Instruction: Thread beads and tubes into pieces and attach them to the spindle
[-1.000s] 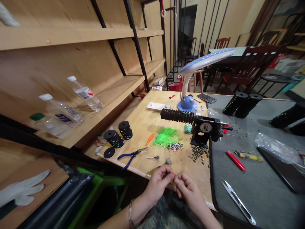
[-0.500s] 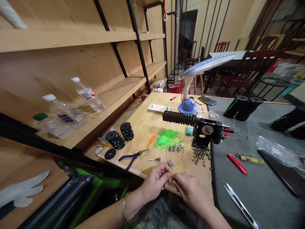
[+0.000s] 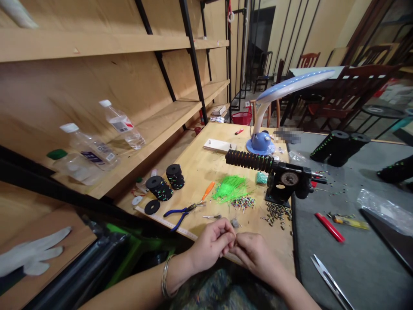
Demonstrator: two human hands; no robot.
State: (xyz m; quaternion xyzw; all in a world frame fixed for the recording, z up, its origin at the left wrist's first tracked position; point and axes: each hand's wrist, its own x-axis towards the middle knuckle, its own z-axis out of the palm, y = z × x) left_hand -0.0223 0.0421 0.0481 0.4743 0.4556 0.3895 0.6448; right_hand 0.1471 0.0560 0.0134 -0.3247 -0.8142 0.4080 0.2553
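Note:
My left hand [image 3: 217,241] and my right hand [image 3: 253,253] meet at the table's front edge, fingertips pinched close together. Whatever lies between them is too small to make out. Just beyond the fingers is a small grey lump [image 3: 235,223]. Behind it lie a pile of multicoloured beads [image 3: 242,203] and a heap of bright green strands [image 3: 230,188]. Small dark metal pieces [image 3: 278,214] are scattered to the right, below a black clamp-like device [image 3: 285,181] bearing a row of black foam discs [image 3: 248,160]. Blue-handled pliers [image 3: 184,212] rest left of my hands.
Stacked black foam spools [image 3: 158,188] stand at the table's left edge. A blue desk lamp [image 3: 260,143] rises behind. On the grey mat [image 3: 309,241] lie a red stick-like tool [image 3: 329,227] and metal snips [image 3: 331,277]. Shelves with bottles [image 3: 124,127] line the left.
The view has shifted slightly, so the table things sit a little further right. My hands stay pinched together in nearly the same place, the right one turned slightly.

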